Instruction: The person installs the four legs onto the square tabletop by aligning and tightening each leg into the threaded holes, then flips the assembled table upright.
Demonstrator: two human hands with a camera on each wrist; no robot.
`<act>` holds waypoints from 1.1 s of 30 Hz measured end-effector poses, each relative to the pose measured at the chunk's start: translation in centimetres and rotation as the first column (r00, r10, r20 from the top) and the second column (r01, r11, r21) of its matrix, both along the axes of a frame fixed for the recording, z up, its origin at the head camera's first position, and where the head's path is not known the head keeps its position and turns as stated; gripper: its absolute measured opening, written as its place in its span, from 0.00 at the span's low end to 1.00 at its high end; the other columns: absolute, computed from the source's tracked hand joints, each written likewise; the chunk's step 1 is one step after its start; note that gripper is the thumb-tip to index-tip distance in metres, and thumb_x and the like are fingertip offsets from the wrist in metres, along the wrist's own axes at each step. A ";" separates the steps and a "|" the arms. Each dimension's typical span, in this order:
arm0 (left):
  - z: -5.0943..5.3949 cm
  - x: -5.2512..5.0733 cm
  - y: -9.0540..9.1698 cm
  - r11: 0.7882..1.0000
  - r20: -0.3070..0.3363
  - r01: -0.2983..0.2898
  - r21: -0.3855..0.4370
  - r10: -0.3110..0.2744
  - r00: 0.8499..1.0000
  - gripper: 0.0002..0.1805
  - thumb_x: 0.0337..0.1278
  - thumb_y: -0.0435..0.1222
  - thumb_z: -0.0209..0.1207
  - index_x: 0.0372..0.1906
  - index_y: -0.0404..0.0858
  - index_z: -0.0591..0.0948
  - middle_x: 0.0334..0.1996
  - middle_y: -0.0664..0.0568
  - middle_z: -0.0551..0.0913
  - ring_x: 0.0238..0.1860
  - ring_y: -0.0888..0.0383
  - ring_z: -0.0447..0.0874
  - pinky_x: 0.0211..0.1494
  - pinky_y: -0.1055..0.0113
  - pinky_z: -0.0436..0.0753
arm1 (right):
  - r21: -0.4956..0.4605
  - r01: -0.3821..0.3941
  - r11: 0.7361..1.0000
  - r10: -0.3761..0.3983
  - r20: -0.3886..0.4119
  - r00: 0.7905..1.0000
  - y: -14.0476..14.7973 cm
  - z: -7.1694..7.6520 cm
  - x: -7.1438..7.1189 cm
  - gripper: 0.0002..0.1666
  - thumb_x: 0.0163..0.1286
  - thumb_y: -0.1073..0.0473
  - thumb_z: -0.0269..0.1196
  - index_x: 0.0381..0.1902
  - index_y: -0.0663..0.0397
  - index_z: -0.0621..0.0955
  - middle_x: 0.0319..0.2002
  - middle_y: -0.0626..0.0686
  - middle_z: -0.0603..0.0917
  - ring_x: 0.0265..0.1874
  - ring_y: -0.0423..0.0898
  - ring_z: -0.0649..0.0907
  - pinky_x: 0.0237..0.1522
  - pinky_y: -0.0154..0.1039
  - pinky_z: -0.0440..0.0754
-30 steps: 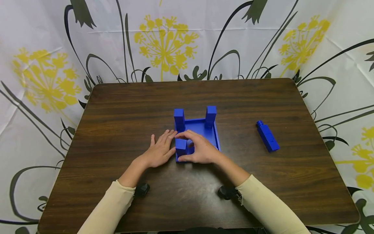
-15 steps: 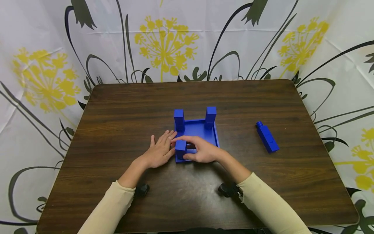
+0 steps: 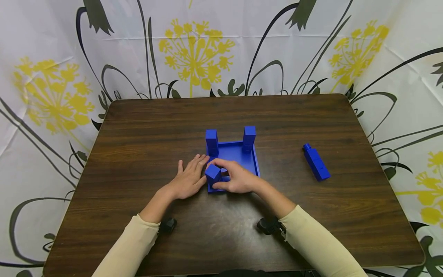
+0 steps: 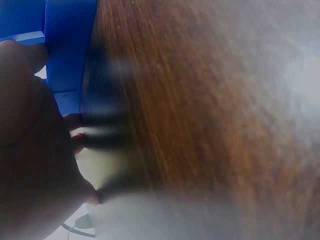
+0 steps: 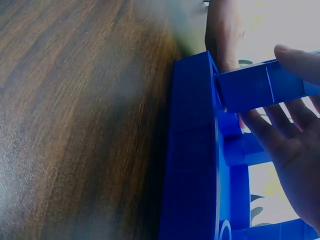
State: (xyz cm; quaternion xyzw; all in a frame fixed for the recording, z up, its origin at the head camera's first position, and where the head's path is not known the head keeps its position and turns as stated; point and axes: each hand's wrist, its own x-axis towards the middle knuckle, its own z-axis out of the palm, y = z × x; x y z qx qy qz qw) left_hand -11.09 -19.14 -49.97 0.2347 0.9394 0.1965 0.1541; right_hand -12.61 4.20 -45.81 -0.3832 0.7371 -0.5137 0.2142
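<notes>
- Pinching a square-sided, plastic-looking blue leg (image 3: pixel 212 177) at the near-left corner of a shallow blue tray (image 3: pixel 232 151): the person's right grip (image 3: pixel 238 179), thumb on the near side, fingers on the far side.
- Held leg sits directly left of the right palm; long axis close to upright, rising from the tray.
- Key relation: its square top is twisted against the tray edges, a corner where a flat side would line up. Any turn of the leg hangs on that angle, I'd judge.
- Fully seated? Can't tell from here; the joint at its foot is hidden.
- Left grip (image 3: pixel 188 180): holding nothing, fingers stretched out, lying along the tray's left side, just beside the held leg. Looks like bracing, my guess.
- Blue far-left leg (image 3: pixel 212 142) and blue far-right leg (image 3: pixel 249 139): upright, sides roughly in line with the tray edges.
- Loose blue leg with a knobbed end (image 3: pixel 317 164): flat on the dark wood-grain surface (image 3: pixel 363 200), well apart to the right, knob pointing away and slightly left. Right grip is nearer, but occupied.
</notes>
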 end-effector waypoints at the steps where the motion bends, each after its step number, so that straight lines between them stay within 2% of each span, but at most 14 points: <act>1: 0.0 0.0 0.0 1.000 0.000 -0.001 0.001 0.001 1.000 0.37 0.76 0.57 0.34 0.79 0.47 0.42 0.78 0.46 0.43 0.78 0.49 0.33 0.66 0.31 0.30 | 0.006 0.014 1.000 -0.014 -0.013 1.000 -0.1 -0.1 0.1 0.27 0.61 0.66 0.70 0.56 0.50 0.74 0.58 0.53 0.77 0.60 0.45 0.75 0.53 0.40 0.79; 7: 0.0 0.0 0.0 1.000 0.003 0.001 -0.001 -0.001 1.000 0.36 0.76 0.57 0.33 0.79 0.48 0.41 0.79 0.46 0.42 0.78 0.49 0.32 0.66 0.31 0.30 | 0.003 0.091 0.996 -0.091 -0.088 0.992 -0.4 -0.3 0.4 0.27 0.58 0.63 0.74 0.53 0.50 0.75 0.49 0.48 0.80 0.52 0.43 0.79 0.49 0.37 0.80; 14: 0.2 0.1 0.0 1.000 0.005 0.008 0.008 -0.008 1.000 0.36 0.77 0.55 0.35 0.79 0.46 0.41 0.78 0.46 0.43 0.78 0.49 0.32 0.66 0.30 0.30 | 0.005 0.176 0.984 -0.172 -0.188 0.967 -0.7 -0.6 0.7 0.27 0.55 0.59 0.76 0.51 0.49 0.76 0.49 0.47 0.81 0.47 0.42 0.78 0.44 0.35 0.82; 21: 0.0 0.0 -0.1 1.000 0.016 0.012 0.014 -0.013 1.000 0.37 0.75 0.58 0.32 0.79 0.48 0.40 0.79 0.46 0.41 0.78 0.49 0.31 0.66 0.31 0.29 | 0.022 0.242 0.970 -0.231 -0.226 0.946 -0.9 -0.5 1.0 0.28 0.54 0.57 0.77 0.50 0.51 0.76 0.46 0.47 0.82 0.43 0.41 0.80 0.39 0.32 0.82; 26: -0.1 -0.1 -0.2 1.000 0.026 0.008 -0.005 -0.008 1.000 0.37 0.75 0.59 0.31 0.79 0.50 0.38 0.79 0.49 0.40 0.78 0.53 0.29 0.67 0.32 0.28 | 0.054 0.296 0.954 -0.271 -0.269 0.924 -1.1 -0.6 1.2 0.28 0.53 0.55 0.77 0.49 0.49 0.76 0.46 0.47 0.82 0.36 0.41 0.85 0.38 0.37 0.82; 33: -0.1 0.0 -0.3 0.999 0.005 0.021 0.029 -0.021 1.000 0.36 0.76 0.55 0.35 0.79 0.46 0.41 0.78 0.45 0.43 0.78 0.48 0.32 0.65 0.30 0.29 | 0.099 0.371 0.923 -0.318 -0.347 0.883 -1.4 -0.6 1.5 0.27 0.52 0.50 0.77 0.46 0.46 0.76 0.41 0.45 0.83 0.30 0.39 0.84 0.36 0.39 0.79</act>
